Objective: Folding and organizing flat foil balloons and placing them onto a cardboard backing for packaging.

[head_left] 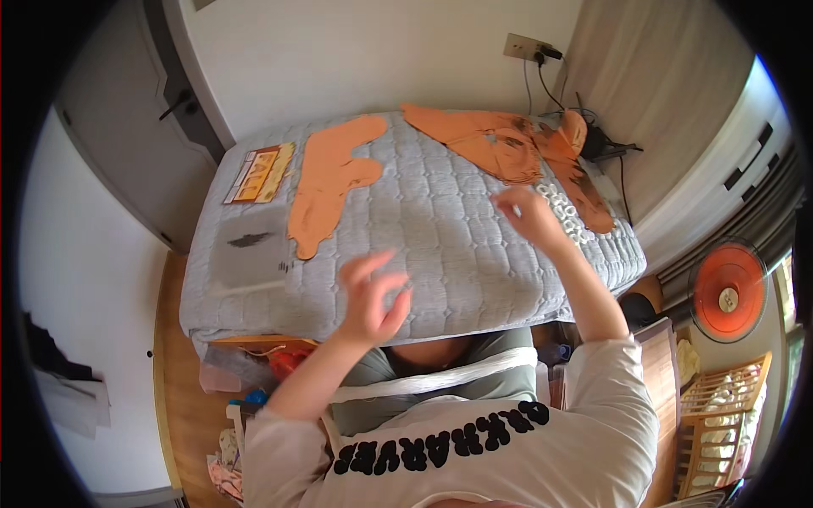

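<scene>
Two hands of mine over one bed. My left grip, lower centre, is released, fingers apart; my right grip, right of centre, is curled, and I cannot tell whether it holds anything. Beside it lie white rings, small, clustered, too blurred to count. Upper left of centre: one orange sheet, flat, lobed, creased. Upper right: at least two dark-stained orange pieces.
</scene>
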Motion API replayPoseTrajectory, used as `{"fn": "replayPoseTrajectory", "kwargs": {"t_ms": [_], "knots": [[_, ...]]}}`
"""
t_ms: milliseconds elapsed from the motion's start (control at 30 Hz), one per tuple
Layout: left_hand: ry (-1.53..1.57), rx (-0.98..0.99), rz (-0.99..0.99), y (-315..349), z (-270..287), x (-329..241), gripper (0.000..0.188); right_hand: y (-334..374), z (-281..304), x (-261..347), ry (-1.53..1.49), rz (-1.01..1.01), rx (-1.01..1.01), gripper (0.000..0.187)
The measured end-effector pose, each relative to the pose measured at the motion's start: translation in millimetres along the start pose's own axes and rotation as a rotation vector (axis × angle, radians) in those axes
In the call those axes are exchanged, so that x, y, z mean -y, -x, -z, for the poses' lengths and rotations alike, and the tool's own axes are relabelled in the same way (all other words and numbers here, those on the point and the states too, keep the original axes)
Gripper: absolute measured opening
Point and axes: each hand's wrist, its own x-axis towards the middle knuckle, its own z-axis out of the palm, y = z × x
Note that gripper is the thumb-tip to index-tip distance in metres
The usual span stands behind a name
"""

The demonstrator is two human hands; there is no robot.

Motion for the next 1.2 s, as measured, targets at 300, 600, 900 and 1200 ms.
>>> {"fn": "replayPoseTrajectory", "kwargs": {"t_ms": [300,600,900,1200], "knots": [[-0.108,0.250,0.635,-111.4,-238.9,67.4,0.048,-49.1,-1.0,-116.8,0.141,-0.079,0.215,0.035],[-0.335,0.270,0.370,-101.2,-276.8,64.6,0.066,-59.0,-1.8,-133.6,0.156,-0.225,0.021,0.028],[-0.400,0.520,0.409,-108.2,-265.9,60.6,0.073,-86.9,11.9,-132.8,-0.001,-0.436,0.196,0.024],[-0.341,0.568,0.447,-114.6,-263.6,52.8,0.072,-165.3,72.8,-157.5,0.072,-0.262,-0.723,0.026]]}}
